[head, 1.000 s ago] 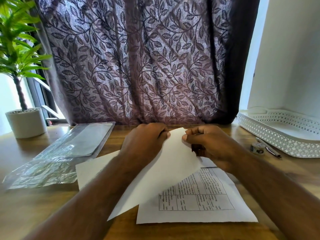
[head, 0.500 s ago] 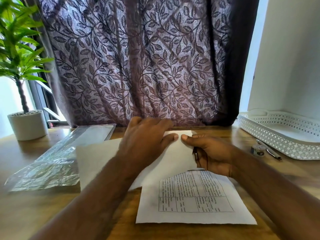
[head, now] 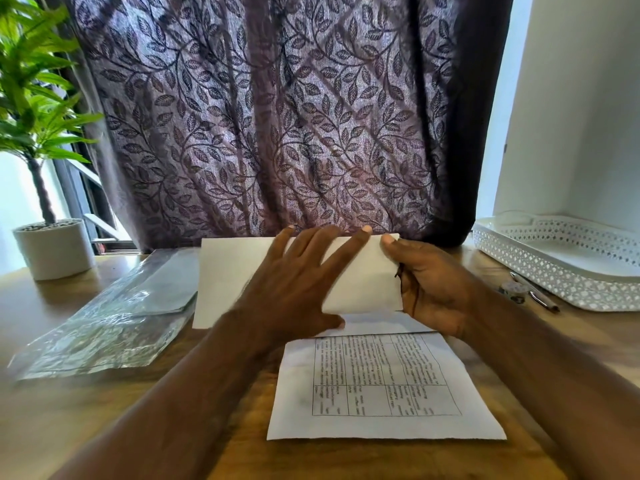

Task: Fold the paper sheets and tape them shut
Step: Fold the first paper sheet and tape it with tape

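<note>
- Nearest on the brown wooden counter lies a white paper sheet printed with a ruled table. It lies flat, with its far edge tucked under another white sheet.
- Just beyond it is the folded plain white paper sheet, lying crosswise with both hands on it.
- The left hand lies flat on this folded sheet, fingers straight and spread wide, pressing it down.
- The right hand grips the folded sheet's right edge, with the thumb on the far corner and the fingers curled in beside the edge.
- A crinkled clear plastic sleeve lies to the left, touching the folded sheet's left side.
- To the right, a small tape roll and a pen lie just in front of a white perforated tray.
- Farthest back are a white pot with a green plant and a purple leaf-patterned curtain.
</note>
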A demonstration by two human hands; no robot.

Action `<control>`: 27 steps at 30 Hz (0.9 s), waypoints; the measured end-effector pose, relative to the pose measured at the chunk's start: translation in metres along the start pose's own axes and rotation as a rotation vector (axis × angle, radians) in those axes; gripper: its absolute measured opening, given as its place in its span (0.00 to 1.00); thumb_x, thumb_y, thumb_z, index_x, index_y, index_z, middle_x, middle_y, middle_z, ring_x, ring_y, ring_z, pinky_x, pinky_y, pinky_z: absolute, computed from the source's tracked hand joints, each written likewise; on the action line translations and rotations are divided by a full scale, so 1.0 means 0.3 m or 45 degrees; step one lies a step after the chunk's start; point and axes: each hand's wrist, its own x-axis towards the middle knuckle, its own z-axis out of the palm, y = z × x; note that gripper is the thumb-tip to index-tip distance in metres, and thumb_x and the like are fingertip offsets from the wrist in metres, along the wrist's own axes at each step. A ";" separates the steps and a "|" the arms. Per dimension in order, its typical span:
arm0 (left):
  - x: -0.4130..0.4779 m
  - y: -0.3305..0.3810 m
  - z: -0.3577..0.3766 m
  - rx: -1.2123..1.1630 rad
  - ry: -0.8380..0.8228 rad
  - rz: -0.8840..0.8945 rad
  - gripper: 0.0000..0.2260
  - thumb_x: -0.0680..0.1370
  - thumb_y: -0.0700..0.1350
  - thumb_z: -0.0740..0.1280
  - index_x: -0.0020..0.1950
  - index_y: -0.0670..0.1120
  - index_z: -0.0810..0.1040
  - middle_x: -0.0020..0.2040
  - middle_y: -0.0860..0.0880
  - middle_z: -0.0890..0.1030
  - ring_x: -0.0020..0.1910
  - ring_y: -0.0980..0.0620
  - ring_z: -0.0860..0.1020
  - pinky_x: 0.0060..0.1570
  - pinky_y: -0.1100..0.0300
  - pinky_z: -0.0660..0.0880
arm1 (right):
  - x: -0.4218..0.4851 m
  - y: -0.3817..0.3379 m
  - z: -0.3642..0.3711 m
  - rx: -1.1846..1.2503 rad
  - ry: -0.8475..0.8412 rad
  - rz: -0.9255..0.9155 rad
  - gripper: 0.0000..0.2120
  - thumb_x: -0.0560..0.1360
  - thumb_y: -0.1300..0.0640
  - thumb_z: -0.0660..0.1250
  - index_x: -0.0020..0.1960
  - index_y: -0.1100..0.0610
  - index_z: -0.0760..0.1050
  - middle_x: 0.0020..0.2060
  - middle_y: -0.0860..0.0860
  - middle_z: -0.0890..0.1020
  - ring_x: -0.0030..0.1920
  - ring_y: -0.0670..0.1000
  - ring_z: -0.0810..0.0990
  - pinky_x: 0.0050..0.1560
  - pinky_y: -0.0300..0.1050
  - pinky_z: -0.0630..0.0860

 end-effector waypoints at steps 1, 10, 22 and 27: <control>0.003 -0.003 -0.001 0.011 0.018 0.003 0.56 0.64 0.71 0.71 0.82 0.52 0.45 0.74 0.45 0.66 0.69 0.42 0.68 0.69 0.40 0.65 | 0.002 -0.001 -0.001 -0.003 -0.009 -0.008 0.13 0.83 0.53 0.60 0.57 0.56 0.82 0.49 0.57 0.87 0.45 0.53 0.86 0.49 0.56 0.83; 0.006 -0.033 0.003 0.061 0.125 -0.032 0.55 0.64 0.69 0.74 0.82 0.51 0.51 0.70 0.45 0.71 0.64 0.42 0.72 0.65 0.43 0.69 | -0.003 -0.037 -0.013 -0.133 -0.026 -0.090 0.16 0.81 0.49 0.62 0.50 0.59 0.83 0.42 0.57 0.87 0.40 0.54 0.86 0.43 0.53 0.85; -0.029 -0.116 0.077 -0.005 -0.033 -0.247 0.58 0.62 0.74 0.72 0.82 0.53 0.48 0.70 0.50 0.70 0.67 0.45 0.71 0.68 0.41 0.65 | 0.099 -0.032 -0.222 -2.038 -0.198 0.219 0.25 0.70 0.36 0.74 0.61 0.48 0.77 0.54 0.46 0.80 0.52 0.47 0.79 0.46 0.41 0.76; -0.035 -0.122 0.095 -0.060 -0.051 -0.262 0.58 0.61 0.74 0.72 0.82 0.55 0.46 0.71 0.50 0.70 0.68 0.45 0.70 0.69 0.40 0.64 | 0.102 -0.021 -0.224 -2.114 -0.298 0.355 0.38 0.64 0.30 0.74 0.68 0.46 0.70 0.61 0.46 0.76 0.58 0.49 0.75 0.58 0.46 0.76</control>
